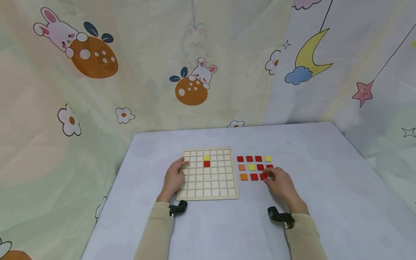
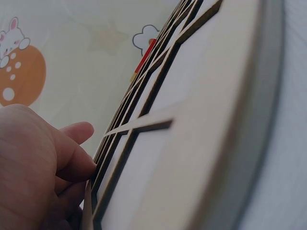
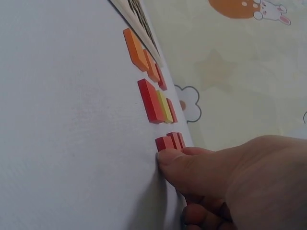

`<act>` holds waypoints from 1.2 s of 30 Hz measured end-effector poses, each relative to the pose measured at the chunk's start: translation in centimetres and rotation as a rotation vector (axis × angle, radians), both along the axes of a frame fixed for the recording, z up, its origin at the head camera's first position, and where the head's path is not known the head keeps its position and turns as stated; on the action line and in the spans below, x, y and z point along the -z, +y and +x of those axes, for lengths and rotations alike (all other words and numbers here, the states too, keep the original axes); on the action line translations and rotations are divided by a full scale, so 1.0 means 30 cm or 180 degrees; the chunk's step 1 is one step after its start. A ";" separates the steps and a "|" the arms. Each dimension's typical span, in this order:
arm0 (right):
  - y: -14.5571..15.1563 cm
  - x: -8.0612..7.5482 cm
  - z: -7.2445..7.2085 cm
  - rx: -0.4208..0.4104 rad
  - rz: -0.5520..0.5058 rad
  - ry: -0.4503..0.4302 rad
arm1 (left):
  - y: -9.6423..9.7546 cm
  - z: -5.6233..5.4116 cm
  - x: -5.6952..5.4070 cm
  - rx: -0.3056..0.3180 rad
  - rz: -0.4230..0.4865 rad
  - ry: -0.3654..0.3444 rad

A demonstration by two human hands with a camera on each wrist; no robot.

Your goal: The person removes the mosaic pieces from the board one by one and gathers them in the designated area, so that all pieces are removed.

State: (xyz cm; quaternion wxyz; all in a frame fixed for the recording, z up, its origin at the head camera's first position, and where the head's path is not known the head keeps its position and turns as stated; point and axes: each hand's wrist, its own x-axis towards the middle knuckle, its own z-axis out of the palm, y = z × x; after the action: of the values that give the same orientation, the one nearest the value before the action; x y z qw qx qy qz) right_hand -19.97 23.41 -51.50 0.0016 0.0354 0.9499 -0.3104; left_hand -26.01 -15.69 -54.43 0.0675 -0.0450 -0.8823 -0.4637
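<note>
A pale wooden grid board (image 1: 208, 198) lies on the table, with one yellow tile (image 1: 206, 157) and one red tile (image 1: 206, 164) set in neighbouring squares of one column. At the board's left edge my left hand (image 1: 174, 177) holds the frame, its fingertips right at the rim. To the right of the board, loose square tiles stand in three rows: red, yellow and orange. My right hand (image 1: 282, 183) pinches a red tile (image 1: 263, 176) in the nearest row between thumb and forefinger. Part of the rows' right end is hidden behind that hand.
A whitish cloth covers the table (image 1: 221, 231). Behind it hangs a printed curtain (image 1: 146, 72) with rabbits, flowers and a moon. Around each wrist is a black camera mount (image 1: 178, 208). In the right wrist view, an orange tile (image 3: 135, 50) lies near the board's corner.
</note>
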 end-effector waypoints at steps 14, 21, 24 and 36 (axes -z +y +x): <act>-0.006 -0.012 0.003 0.0118 -0.0187 0.0024 | 0.000 -0.004 0.006 -0.0012 0.0008 0.0033; -0.024 -0.007 -0.007 0.0153 -0.0219 0.0312 | -0.003 -0.004 0.002 0.0019 0.0014 0.0006; -0.040 -0.005 -0.014 0.0191 -0.0260 0.0416 | -0.003 -0.005 0.000 0.0018 0.0004 -0.0006; -0.141 0.032 -0.030 0.0118 -0.0343 0.0917 | 0.000 -0.004 0.003 -0.0016 0.0027 -0.0044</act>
State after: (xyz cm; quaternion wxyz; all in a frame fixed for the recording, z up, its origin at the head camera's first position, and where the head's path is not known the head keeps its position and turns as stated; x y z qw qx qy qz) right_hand -20.86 19.18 -52.46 -0.1385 0.0078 0.9215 -0.3628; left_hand -26.13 -15.67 -54.51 0.0627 -0.0393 -0.8808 -0.4676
